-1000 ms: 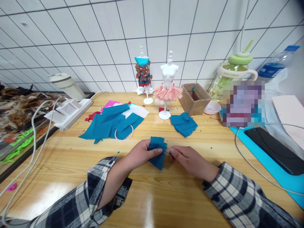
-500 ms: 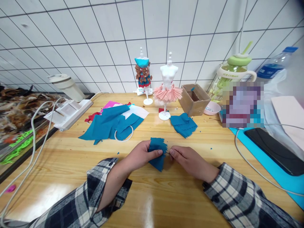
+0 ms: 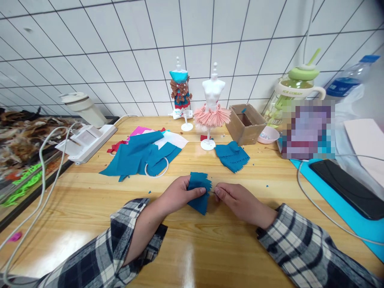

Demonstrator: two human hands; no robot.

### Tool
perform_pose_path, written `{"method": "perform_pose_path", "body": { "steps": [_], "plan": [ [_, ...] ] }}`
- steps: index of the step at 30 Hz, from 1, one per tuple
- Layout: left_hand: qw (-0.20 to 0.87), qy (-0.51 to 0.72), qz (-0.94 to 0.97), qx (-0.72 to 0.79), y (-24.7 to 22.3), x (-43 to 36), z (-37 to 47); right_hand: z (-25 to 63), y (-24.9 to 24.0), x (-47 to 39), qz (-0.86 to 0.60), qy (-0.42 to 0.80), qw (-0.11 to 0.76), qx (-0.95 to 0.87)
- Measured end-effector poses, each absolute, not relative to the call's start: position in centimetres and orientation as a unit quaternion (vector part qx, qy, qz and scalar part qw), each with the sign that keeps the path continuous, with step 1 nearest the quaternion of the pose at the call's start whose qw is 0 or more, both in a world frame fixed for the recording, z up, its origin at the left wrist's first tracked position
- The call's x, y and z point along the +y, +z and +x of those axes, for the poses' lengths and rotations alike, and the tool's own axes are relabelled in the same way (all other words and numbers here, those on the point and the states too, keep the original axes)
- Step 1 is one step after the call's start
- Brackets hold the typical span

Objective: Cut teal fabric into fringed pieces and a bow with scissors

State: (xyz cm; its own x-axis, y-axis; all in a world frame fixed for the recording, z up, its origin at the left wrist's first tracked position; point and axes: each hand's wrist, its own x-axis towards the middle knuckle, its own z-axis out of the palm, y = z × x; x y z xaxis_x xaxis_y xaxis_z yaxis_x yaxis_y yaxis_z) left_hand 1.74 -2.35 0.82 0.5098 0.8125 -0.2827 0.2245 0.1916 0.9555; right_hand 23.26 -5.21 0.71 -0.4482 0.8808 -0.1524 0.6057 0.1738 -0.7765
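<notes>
My left hand point(image 3: 183, 195) pinches a teal fabric piece point(image 3: 198, 182) with a zigzag-cut right edge, thumb on top. Just right of that edge, my right hand point(image 3: 235, 200) is closed in a pinch; whatever sits between its fingertips is too small to make out. A second teal fabric piece point(image 3: 232, 156), gathered and with rows of small marks, lies beyond my right hand. Teal cloth scraps point(image 3: 135, 154) are heaped at the left with a white ring point(image 3: 157, 174) on them. Behind stands a white mini dress form point(image 3: 213, 90) wearing a pink pleated skirt point(image 3: 213, 117).
Another small dress form point(image 3: 180, 90) in a teal and brown outfit stands by the tiled wall. A cardboard box point(image 3: 246, 126), a pink bowl point(image 3: 268, 135), a green-lidded jug point(image 3: 297, 90) and a black phone point(image 3: 348, 188) are at the right. At left is a white power strip point(image 3: 93, 142).
The hands and the fabric have barely moved. The camera view has shifted very slightly.
</notes>
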Motion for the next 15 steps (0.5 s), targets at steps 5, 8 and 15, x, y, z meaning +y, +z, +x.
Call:
{"method": "perform_pose_path", "body": {
  "steps": [5, 8, 15],
  "plan": [
    [0.638, 0.227, 0.591, 0.439, 0.91, -2.33, 1.69, 23.24, 0.69, -5.19, -0.493, 0.413, 0.165, -0.748],
    [0.640, 0.226, 0.588, 0.440, 0.95, -2.39, 1.74, 23.24, 0.68, -5.19, -0.490, 0.409, 0.160, -0.753],
    [0.641, 0.221, 0.586, 0.444, 1.03, -2.46, 1.74, 23.41, 0.89, -5.10, -0.497, 0.423, 0.171, -0.738]
  ]
}}
